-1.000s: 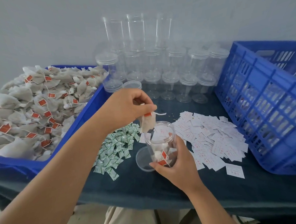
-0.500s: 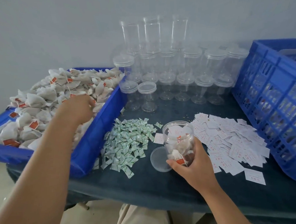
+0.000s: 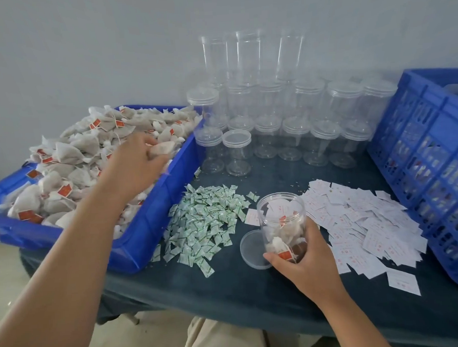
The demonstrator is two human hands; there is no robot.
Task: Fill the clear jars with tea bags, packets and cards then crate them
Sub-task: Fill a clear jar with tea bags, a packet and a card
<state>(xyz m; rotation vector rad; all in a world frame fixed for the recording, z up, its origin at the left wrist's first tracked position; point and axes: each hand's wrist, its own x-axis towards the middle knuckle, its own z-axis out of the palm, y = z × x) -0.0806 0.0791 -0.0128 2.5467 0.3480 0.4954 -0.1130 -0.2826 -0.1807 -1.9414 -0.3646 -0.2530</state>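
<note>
My right hand [image 3: 304, 259] grips an open clear jar [image 3: 282, 221] tilted on the dark table; inside are a few tea bags with red tags and a white card. Its loose lid [image 3: 250, 251] lies just left of it. My left hand [image 3: 134, 159] reaches over the blue tray [image 3: 148, 230] heaped with tea bags [image 3: 71, 165] and pinches one tea bag [image 3: 163, 148] at its fingertips. A pile of green-and-white packets [image 3: 206, 222] lies between tray and jar. White cards [image 3: 363, 219] are spread to the right of the jar.
Several empty lidded clear jars [image 3: 286, 133] stand stacked at the back against the wall. A tall blue crate [image 3: 429, 168] stands at the right edge, holding some filled jars seen through its slats. The table's front edge runs across below my hands.
My left hand went from dropping a tea bag at the jar's mouth to the tray, and now lifts another tea bag. The right hand keeps hold of the jar.
</note>
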